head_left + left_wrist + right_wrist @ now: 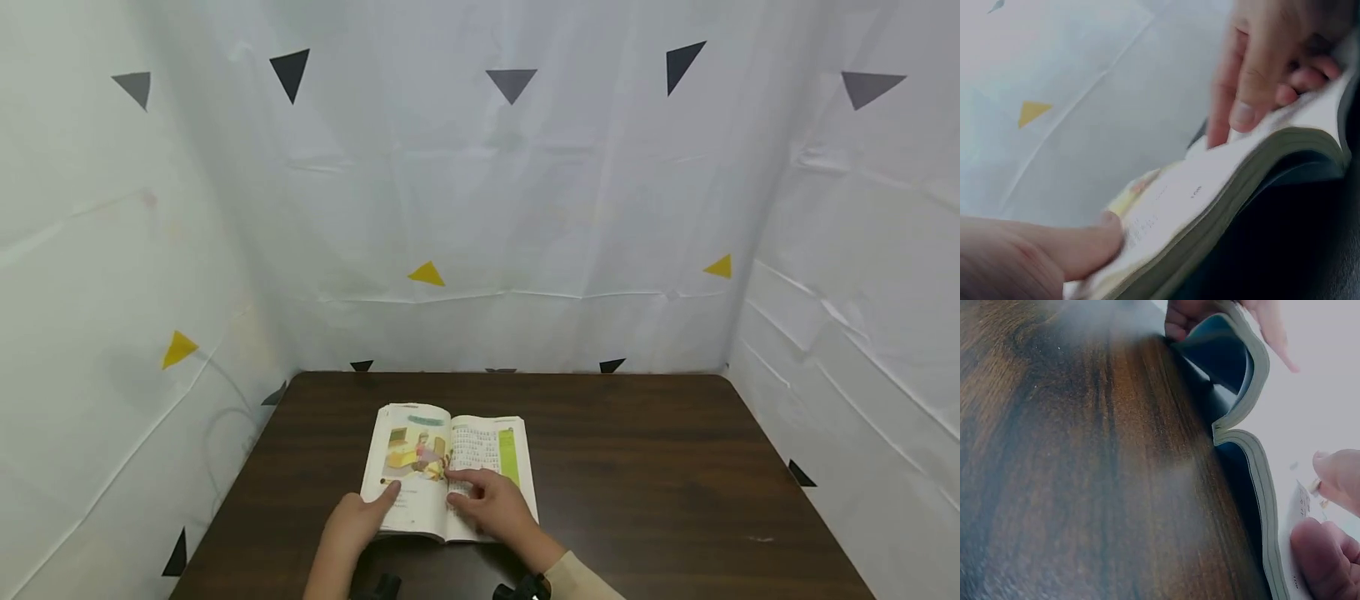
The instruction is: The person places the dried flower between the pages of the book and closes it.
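An open book [420,512] lies on the table, a coloured picture on its left page and rows of print beside a green strip on the right one. My left hand [355,521] grips the lower left edge, its thumb flat on the page. In the right wrist view, curled left fingers [1177,328] show under the lifted left cover. Over the right page is my right hand [495,504], index finger reaching to the middle fold. Its thumb [1252,94] stands apart from the index finger in the left wrist view, the other fingers bent near the paper.
The dark brown wooden table [660,483] extends on both sides of the book. White sheeting [525,208] with black, grey and yellow triangles encloses the back and sides. Black wrist gear [525,588] shows at the bottom edge.
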The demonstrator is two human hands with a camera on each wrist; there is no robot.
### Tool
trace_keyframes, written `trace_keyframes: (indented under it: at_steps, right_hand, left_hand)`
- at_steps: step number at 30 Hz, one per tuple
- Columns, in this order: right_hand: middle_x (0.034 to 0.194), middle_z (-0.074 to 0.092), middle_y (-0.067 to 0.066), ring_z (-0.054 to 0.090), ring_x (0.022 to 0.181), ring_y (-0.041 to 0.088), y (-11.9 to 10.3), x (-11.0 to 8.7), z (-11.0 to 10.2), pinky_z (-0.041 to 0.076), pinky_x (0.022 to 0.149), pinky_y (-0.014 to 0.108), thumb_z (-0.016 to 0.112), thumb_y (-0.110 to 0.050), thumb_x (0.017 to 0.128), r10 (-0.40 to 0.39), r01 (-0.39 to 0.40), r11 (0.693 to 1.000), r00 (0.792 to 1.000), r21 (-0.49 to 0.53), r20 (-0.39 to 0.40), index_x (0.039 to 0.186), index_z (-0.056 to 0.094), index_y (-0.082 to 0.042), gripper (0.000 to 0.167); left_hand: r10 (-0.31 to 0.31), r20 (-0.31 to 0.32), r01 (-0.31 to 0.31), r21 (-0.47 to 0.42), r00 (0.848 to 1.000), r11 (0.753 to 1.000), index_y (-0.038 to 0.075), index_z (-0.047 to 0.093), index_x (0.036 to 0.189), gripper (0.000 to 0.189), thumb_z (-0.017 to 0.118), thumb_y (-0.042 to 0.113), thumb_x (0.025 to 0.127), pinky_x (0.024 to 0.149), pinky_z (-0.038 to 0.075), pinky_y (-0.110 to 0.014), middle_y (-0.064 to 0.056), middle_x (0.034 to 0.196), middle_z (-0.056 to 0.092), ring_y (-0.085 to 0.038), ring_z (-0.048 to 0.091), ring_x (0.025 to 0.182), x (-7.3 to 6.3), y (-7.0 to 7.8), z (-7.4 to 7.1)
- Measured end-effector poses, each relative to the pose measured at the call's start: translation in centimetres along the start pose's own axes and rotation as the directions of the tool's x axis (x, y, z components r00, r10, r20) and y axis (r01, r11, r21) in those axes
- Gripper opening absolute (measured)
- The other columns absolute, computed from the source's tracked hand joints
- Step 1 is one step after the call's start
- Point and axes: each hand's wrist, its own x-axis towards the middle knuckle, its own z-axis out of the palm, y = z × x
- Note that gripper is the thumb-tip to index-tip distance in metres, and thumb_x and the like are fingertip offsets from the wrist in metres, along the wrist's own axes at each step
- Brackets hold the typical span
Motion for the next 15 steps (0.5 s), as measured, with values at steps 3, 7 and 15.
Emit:
trace_keyframes:
  at_steps: [3,7,15]
  right_hand:
    - [0.065,0.060,-0.006,0.056,0.046,0.010,-0.2,-0.1,0.0,0.046,0.045,0.026,0.084,-0.042,0.096,0.020,-0.021,0.998,1.000,0.053,0.012,0.135,0.077,-0.040,0.039]
    - [0.065,0.059,-0.005,0.054,0.046,0.010,-0.4,-0.2,0.0,0.048,0.045,0.027,0.082,-0.042,0.097,0.036,-0.038,0.994,0.999,0.102,0.022,0.134,0.077,-0.040,0.037]
    - [0.065,0.057,-0.004,0.053,0.046,0.011,-0.6,-0.5,-0.4,0.048,0.045,0.027,0.078,-0.041,0.101,0.044,-0.044,0.990,0.999,0.132,0.008,0.132,0.078,-0.038,0.031]
  left_hand:
    - [0.009,0.040,-0.006,-0.087,0.999,0.996,-0.018,0.071,0.107,0.095,0.059,0.075,0.099,0.071,0.057,-0.046,-0.028,0.097,0.075,-0.032,0.067,0.080,0.3,-0.3,-0.2]
    - [0.010,0.061,0.004,-0.228,0.998,0.974,-0.010,0.075,0.106,0.084,0.062,0.072,0.100,0.069,0.058,-0.040,-0.018,0.092,0.078,-0.026,0.070,0.079,0.3,-0.2,-0.3]
    - [0.056,0.089,-0.012,-0.434,0.994,0.901,-0.007,0.048,0.135,0.087,0.066,0.070,0.099,0.077,0.051,-0.033,-0.019,0.112,0.068,-0.028,0.067,0.098,0.1,1.2,-0.2]
